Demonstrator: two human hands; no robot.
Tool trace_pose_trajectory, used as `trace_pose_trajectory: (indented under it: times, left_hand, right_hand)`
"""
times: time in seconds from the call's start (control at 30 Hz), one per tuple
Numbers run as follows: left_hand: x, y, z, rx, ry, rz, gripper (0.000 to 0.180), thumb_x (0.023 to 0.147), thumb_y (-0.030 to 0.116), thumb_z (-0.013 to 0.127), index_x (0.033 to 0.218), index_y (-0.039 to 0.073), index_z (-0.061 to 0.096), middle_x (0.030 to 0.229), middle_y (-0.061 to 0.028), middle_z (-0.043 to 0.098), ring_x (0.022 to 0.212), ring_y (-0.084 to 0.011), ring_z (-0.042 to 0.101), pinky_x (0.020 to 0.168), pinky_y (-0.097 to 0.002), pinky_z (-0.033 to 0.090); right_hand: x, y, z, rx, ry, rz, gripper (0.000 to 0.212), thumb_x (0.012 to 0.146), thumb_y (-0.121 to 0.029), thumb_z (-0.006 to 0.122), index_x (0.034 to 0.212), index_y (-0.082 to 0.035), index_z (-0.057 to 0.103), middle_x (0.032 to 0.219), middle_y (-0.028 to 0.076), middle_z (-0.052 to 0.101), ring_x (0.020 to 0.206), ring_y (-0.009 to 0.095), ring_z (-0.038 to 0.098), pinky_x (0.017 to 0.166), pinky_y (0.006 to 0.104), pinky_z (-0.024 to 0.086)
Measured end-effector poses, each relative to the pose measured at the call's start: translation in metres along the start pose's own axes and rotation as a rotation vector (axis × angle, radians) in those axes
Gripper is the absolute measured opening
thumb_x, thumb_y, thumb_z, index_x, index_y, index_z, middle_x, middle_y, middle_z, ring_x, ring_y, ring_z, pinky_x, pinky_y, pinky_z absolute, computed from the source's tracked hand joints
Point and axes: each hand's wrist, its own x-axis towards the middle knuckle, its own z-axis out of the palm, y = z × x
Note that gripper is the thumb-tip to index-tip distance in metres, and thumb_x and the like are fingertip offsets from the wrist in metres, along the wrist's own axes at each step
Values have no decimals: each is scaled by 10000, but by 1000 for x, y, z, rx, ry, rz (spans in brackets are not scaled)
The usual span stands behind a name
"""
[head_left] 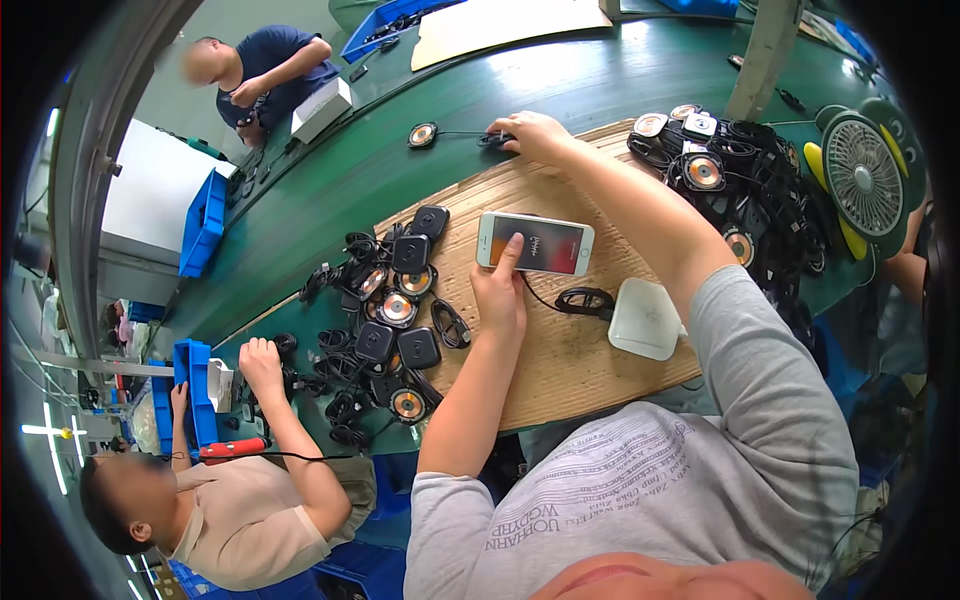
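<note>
My left hand (499, 288) grips a white smartphone (548, 243) over the cardboard sheet, thumb resting on its lit screen. A black cable (585, 300), bundled partway, runs out from beneath the phone; what lies under the phone is mostly hidden. Beside the cable sits a white rounded-square device (645, 320). My right arm stretches forward onto the green belt. There my right hand (530, 135) closes its fingers on a dark bundled cable (494, 141), whose thin lead runs left to a round charging pad (422, 135) with a copper-coloured face.
Black charging pads with cables (395, 310) are heaped left of the cardboard sheet (560, 375). Another heap (705, 172) lies on the right, near a green desk fan (862, 172) and a post (765, 60). One co-worker (250, 520) sits at left; another (275, 80) works across the belt.
</note>
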Motion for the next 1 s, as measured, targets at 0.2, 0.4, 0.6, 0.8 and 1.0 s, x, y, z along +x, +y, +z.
trace_pose_trajectory:
  times: [0.2, 0.4, 0.6, 0.8, 1.0]
  left_hand:
    - [-2, 3, -14, -28, 18, 25, 199, 890, 66, 709, 1057, 12, 614, 980, -67, 665, 875, -141, 640, 791, -224, 501]
    - [-1, 4, -21, -2, 22, 10, 199, 890, 67, 709, 1054, 9, 613, 980, -64, 660, 884, -139, 634, 802, -217, 495]
    - [-8, -8, -9, -17, 16, 35, 215, 891, 63, 706, 1072, -1, 612, 996, -66, 663, 890, -138, 633, 809, -216, 493]
    - [-2, -10, -6, 35, 7, 70, 230, 895, 60, 701, 1094, -11, 610, 1018, -73, 667, 905, -138, 635, 814, -218, 494]
    - [-1, -4, -8, 118, -38, 76, 229, 930, 110, 672, 1114, -11, 609, 1039, -81, 670, 923, -143, 638, 825, -223, 493]
  right_hand:
    - [-50, -31, -94, 182, 153, 59, 407, 884, -154, 680, 1277, -212, 593, 1108, 121, 697, 778, 238, 676, 671, 333, 550]
    - [-175, -27, -149, -149, 183, 206, 668, 771, -117, 781, 1378, -183, 511, 1363, 112, 558, 1170, 272, 581, 999, 401, 493]
    - [-191, -93, -98, 194, -45, -88, 920, 707, -310, 823, 1489, -172, 359, 1476, 146, 431, 1191, 308, 575, 973, 397, 520]
    - [-190, -100, -48, 335, 49, -94, 881, 689, -197, 788, 1467, -153, 378, 1326, 143, 531, 1081, 316, 613, 863, 388, 548]
    - [-189, -102, -43, 391, 97, -79, 893, 667, -180, 791, 1460, -130, 381, 1259, 131, 567, 1025, 320, 623, 840, 398, 551]
